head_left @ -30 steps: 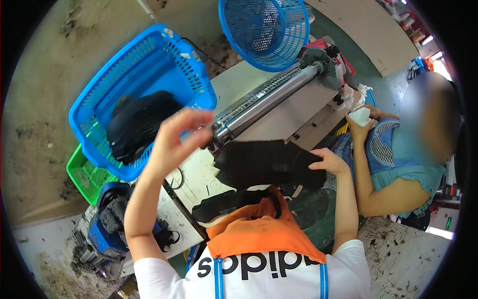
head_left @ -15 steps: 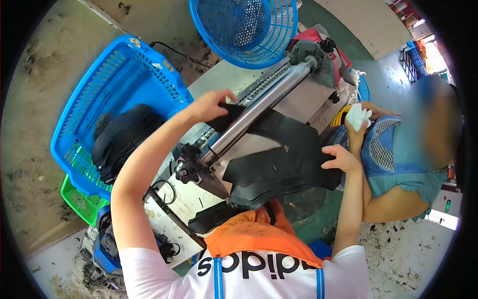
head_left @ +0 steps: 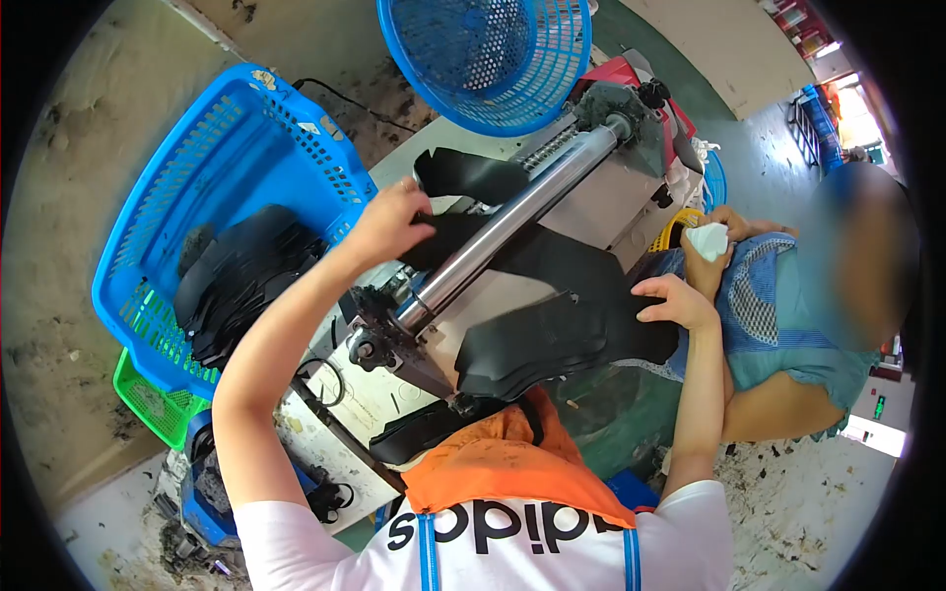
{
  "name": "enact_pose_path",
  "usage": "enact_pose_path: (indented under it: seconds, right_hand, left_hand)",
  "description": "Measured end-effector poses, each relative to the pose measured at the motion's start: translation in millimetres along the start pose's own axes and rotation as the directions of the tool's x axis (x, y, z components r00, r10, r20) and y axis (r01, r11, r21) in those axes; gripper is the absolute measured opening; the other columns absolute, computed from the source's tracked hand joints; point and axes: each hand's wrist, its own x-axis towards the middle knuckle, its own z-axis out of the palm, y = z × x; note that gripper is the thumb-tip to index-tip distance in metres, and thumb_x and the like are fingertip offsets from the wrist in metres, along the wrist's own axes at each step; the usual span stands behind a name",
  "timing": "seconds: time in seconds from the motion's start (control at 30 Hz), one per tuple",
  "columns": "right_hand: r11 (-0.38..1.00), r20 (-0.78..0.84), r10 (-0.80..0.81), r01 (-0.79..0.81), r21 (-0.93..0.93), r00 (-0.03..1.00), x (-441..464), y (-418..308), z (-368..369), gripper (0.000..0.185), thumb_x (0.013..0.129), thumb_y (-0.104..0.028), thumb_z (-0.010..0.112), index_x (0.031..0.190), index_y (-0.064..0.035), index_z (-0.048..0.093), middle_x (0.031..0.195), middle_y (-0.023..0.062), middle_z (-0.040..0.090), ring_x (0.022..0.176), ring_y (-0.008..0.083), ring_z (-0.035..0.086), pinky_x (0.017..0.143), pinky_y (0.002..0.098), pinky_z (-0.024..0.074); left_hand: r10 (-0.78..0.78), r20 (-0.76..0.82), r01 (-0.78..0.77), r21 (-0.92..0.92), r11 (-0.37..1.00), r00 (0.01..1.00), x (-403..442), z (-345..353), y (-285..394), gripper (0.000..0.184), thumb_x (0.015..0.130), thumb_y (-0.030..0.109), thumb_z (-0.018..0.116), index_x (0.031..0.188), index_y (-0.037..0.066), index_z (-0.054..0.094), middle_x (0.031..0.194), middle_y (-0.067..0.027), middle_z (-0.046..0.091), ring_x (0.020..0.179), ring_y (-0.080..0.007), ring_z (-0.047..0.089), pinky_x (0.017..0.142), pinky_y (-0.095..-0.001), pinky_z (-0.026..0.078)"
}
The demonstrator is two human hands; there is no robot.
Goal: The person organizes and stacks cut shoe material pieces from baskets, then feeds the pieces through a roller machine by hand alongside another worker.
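Observation:
My left hand point(head_left: 390, 223) is at the far side of a shiny metal roller point(head_left: 522, 207), thumb and fingers apart. It is beside a black flat piece point(head_left: 448, 236) that comes out from under the roller, and its fingertips are by the edge of a second, curled black piece point(head_left: 478, 175). My right hand point(head_left: 678, 301) rests with thumb and index finger apart on the right end of black flat pieces point(head_left: 601, 286) on the near side. One of these reaches up to the roller. A layered stack of black pieces point(head_left: 522, 345) lies below it.
A blue basket point(head_left: 148, 212) at left holds a pile of black pieces point(head_left: 251, 281); a green basket point(head_left: 158, 404) is beneath it. A round blue basket point(head_left: 473, 118) stands behind the machine. At right sits another person point(head_left: 788, 295) holding something white point(head_left: 708, 242).
My left hand has drawn back left, its fingers now lower. A curled black piece now shows beyond the roller. My right hand has barely moved.

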Motion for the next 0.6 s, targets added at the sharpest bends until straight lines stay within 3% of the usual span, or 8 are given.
enact_pose_path:
  seconds: [0.1,0.17,0.23,0.3,0.33,0.4,0.5,0.6]
  right_hand:
    - [0.986,-0.044,0.058,-0.05,0.158,0.997,5.3,-6.9,-0.5,0.023,0.078,-0.006,0.068,0.098,0.0041,0.063,0.089,-0.0014,0.064,0.079,0.0044,0.055,0.073,0.0217,0.046]
    - [0.996,0.003,0.067,-0.067,0.056,0.998,16.2,-12.0,-4.4,0.023,0.078,-0.006,0.067,0.099,0.0043,0.063,0.088,-0.0013,0.065,0.079,0.0044,0.056,0.073,0.0215,0.0464]
    - [0.983,0.063,0.142,-0.148,0.107,0.988,18.4,-15.3,-4.7,0.029,0.076,-0.004,0.068,0.103,0.0048,0.062,0.091,-0.0003,0.065,0.083,0.0057,0.056,0.079,0.0216,0.0462]
    - [0.989,0.065,0.074,-0.081,0.125,0.995,6.1,-31.3,3.2,0.033,0.074,-0.003,0.07,0.105,0.0049,0.061,0.093,0.0004,0.065,0.085,0.0066,0.056,0.08,0.0222,0.0458]
    - [0.99,0.065,0.043,-0.051,0.131,0.997,1.8,-37.0,4.9,0.036,0.073,-0.003,0.071,0.106,0.005,0.06,0.093,0.0007,0.065,0.087,0.007,0.056,0.081,0.0224,0.0456]
    - [0.994,0.011,0.022,-0.023,0.108,1.0,-0.4,-15.8,0.0,0.038,0.072,-0.002,0.071,0.108,0.0043,0.06,0.097,0.0019,0.065,0.091,0.0084,0.057,0.084,0.0228,0.0449]
    - [0.994,-0.057,0.075,-0.071,0.077,0.996,1.3,-11.9,-6.9,0.033,0.074,-0.003,0.069,0.106,0.0031,0.061,0.098,0.0018,0.064,0.091,0.008,0.057,0.083,0.0227,0.0448]
    - [0.988,-0.028,0.1,-0.096,0.122,0.995,12.3,-17.7,-7.9,0.03,0.076,-0.003,0.068,0.105,0.0021,0.061,0.098,0.0013,0.064,0.09,0.0072,0.056,0.082,0.0226,0.0449]
  left_hand:
    - [-0.058,-0.115,0.055,-0.03,0.998,0.992,8.7,-27.8,1.1,0.019,0.075,0.01,0.067,0.09,0.003,0.059,0.094,-0.016,0.056,0.09,-0.0347,0.057,0.075,-0.0414,0.046]
    - [-0.139,-0.175,0.14,-0.009,0.99,0.975,7.9,-29.0,-1.9,0.02,0.08,0.007,0.06,0.1,0.006,0.058,0.095,-0.0167,0.055,0.09,-0.037,0.057,0.075,-0.0413,0.046]
    - [-0.146,-0.086,0.151,0.063,0.986,0.986,-0.5,-4.4,-6.2,0.021,0.081,0.006,0.057,0.102,0.008,0.061,0.102,-0.0186,0.055,0.093,-0.0375,0.057,0.077,-0.0426,0.047]
    - [-0.1,0.074,0.095,0.065,0.993,0.992,-14.5,23.2,-15.8,0.025,0.083,0.006,0.053,0.104,0.009,0.066,0.105,-0.0194,0.053,0.097,-0.0378,0.056,0.08,-0.0425,0.047]
    - [-0.042,0.092,0.043,-0.014,0.999,0.995,-15.9,23.9,-10.0,0.021,0.083,0.01,0.056,0.1,0.009,0.068,0.103,-0.018,0.052,0.097,-0.0361,0.055,0.081,-0.0413,0.047]
    - [-0.019,0.087,0.013,0.066,0.998,0.996,-15.6,16.6,-3.1,0.022,0.079,0.013,0.063,0.1,0.006,0.065,0.102,-0.017,0.051,0.095,-0.0352,0.054,0.081,-0.0401,0.046]
    - [-0.108,-0.021,0.107,-0.026,0.994,0.994,-8.7,1.1,-7.2,0.029,0.074,0.015,0.07,0.099,0.003,0.061,0.099,-0.0156,0.053,0.095,-0.0336,0.054,0.081,-0.0383,0.045]
    - [-0.16,-0.114,0.143,-0.145,0.979,0.98,-1.6,-24.5,-2.6,0.027,0.074,0.007,0.065,0.1,0.003,0.058,0.097,-0.0162,0.055,0.098,-0.033,0.056,0.082,-0.0388,0.046]
